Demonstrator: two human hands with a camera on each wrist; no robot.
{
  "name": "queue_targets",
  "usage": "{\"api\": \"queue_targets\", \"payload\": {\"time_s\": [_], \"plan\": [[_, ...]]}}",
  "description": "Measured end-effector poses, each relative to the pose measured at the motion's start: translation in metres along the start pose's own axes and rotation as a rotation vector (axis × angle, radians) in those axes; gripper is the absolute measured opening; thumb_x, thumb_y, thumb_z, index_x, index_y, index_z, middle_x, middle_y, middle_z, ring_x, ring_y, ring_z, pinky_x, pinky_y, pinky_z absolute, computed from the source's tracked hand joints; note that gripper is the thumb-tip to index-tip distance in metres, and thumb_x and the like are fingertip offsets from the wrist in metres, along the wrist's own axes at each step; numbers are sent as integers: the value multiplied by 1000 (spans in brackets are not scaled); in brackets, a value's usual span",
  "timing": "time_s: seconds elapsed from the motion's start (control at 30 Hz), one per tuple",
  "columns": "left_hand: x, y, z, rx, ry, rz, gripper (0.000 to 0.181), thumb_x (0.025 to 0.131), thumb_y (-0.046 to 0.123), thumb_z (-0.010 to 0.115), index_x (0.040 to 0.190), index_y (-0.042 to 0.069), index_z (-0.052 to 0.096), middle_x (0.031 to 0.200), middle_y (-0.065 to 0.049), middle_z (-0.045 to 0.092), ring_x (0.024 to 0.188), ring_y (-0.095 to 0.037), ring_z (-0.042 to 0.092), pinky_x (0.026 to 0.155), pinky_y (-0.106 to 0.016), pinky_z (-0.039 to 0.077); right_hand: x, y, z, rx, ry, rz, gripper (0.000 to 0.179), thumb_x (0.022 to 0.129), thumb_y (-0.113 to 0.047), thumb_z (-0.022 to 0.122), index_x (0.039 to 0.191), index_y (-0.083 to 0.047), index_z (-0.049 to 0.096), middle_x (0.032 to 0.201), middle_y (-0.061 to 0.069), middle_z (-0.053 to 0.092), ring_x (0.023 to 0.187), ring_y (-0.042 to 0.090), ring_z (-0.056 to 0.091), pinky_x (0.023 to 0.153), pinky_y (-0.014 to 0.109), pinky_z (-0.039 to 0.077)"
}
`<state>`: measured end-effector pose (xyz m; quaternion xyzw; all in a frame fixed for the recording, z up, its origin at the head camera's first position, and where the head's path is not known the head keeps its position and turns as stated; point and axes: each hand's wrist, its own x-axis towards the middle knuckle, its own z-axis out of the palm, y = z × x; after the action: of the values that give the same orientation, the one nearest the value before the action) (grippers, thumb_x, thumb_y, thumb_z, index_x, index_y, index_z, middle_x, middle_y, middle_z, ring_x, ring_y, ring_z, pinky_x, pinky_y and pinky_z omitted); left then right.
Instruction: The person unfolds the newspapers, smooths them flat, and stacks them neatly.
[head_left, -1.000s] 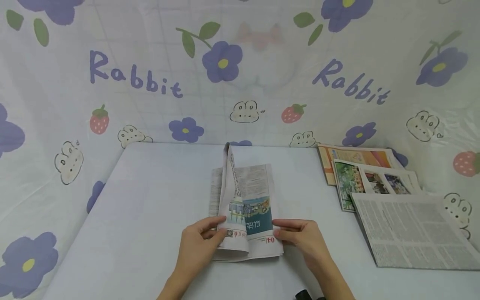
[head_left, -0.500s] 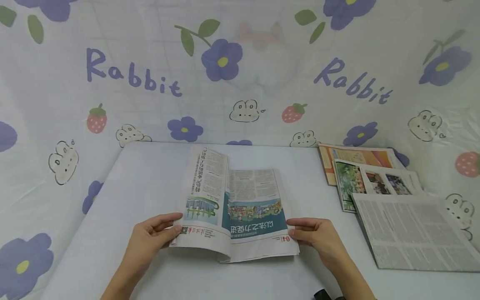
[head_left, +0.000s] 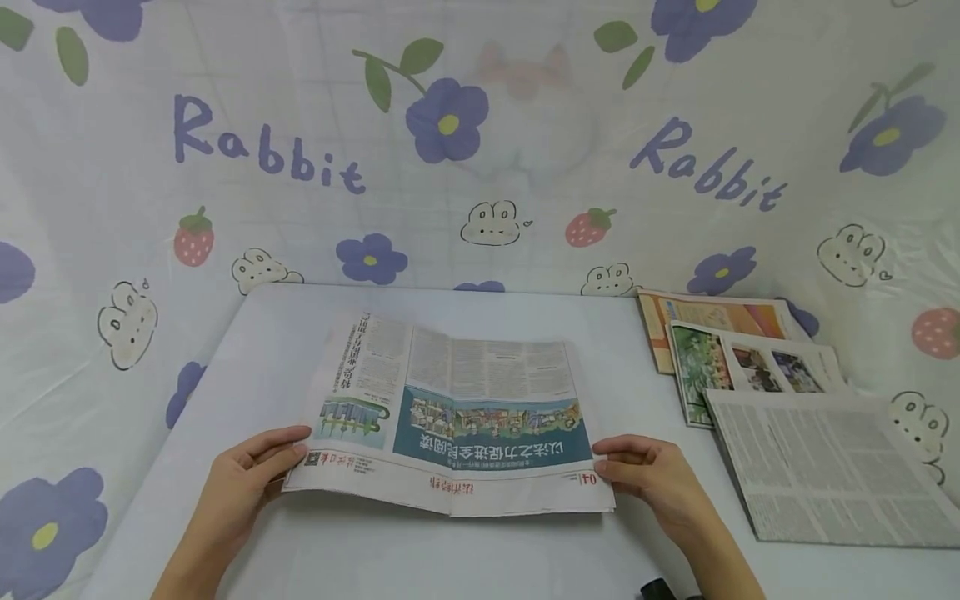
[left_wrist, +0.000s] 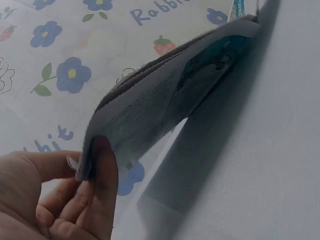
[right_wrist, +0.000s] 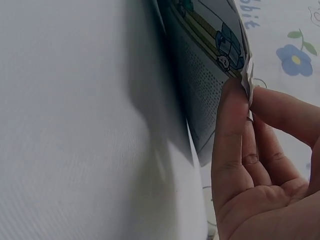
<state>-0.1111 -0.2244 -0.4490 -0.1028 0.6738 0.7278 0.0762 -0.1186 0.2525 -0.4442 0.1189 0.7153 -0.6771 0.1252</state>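
Note:
An opened newspaper (head_left: pixel 450 425) spans the space between my hands, its print upside down to me, with a blue-green banner across its middle and a crease down the centre. My left hand (head_left: pixel 251 471) pinches its left edge. In the left wrist view, thumb and fingers of the left hand (left_wrist: pixel 85 190) close on the layered sheets, and the newspaper (left_wrist: pixel 155 95) slants above the table. My right hand (head_left: pixel 652 479) pinches the right edge; the right wrist view has the newspaper (right_wrist: pixel 205 75) held between thumb and fingers of that hand (right_wrist: pixel 265 165), lifted off the white surface.
On the right of the white table (head_left: pixel 375 558) lie a grey printed newspaper (head_left: pixel 832 467), a folded one with colour photos (head_left: pixel 757 358) and an orange one (head_left: pixel 720 310), overlapping. A small black object (head_left: pixel 656 588) shows at the bottom edge. A patterned curtain (head_left: pixel 300 225) hangs behind.
My left hand has moved left, drawing the folded half over so the newspaper now spreads open. The right hand has shifted slightly right, still holding its edge.

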Motion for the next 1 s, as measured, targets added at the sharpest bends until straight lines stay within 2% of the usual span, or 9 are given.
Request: {"api": "queue_targets", "payload": {"time_s": [0.23,0.47,0.73,0.9,1.0], "plan": [[3,2,-5,81,67,-96,37,90,27,75,122,9,70,107,2,71,90,-12,62,69,-24,49,4,1,-7,57,-34,21,27,83,-1,77,108,6,70,92,10,70,86,20,67,77,33,56],[5,1,-7,64,128,-175,32,91,29,74,120,17,73,114,10,67,88,-8,57,60,-22,41,6,6,-11,50,-63,67,27,83,-4,78,107,5,72,102,12,71,90,22,68,76,34,56],[4,2,-7,77,129,-171,27,91,25,73,116,15,75,106,6,70,78,-9,56,54,-22,40,7,8,-10,22,-20,88,29,81,-4,80,107,5,72,102,14,71,88,23,69,71,34,57],[3,2,-9,96,100,-170,28,90,25,74,116,13,75,108,3,70,82,-10,61,57,-23,46,7,7,-10,13,-18,92,28,81,-5,80,106,5,73,101,13,71,87,23,69,71,34,56],[3,0,-11,106,81,-171,30,90,21,73,116,7,74,108,-3,71,84,-13,65,61,-24,50,7,7,-10,-4,-24,100,27,81,-6,80,105,4,73,99,13,72,84,22,69,69,33,56]]}}
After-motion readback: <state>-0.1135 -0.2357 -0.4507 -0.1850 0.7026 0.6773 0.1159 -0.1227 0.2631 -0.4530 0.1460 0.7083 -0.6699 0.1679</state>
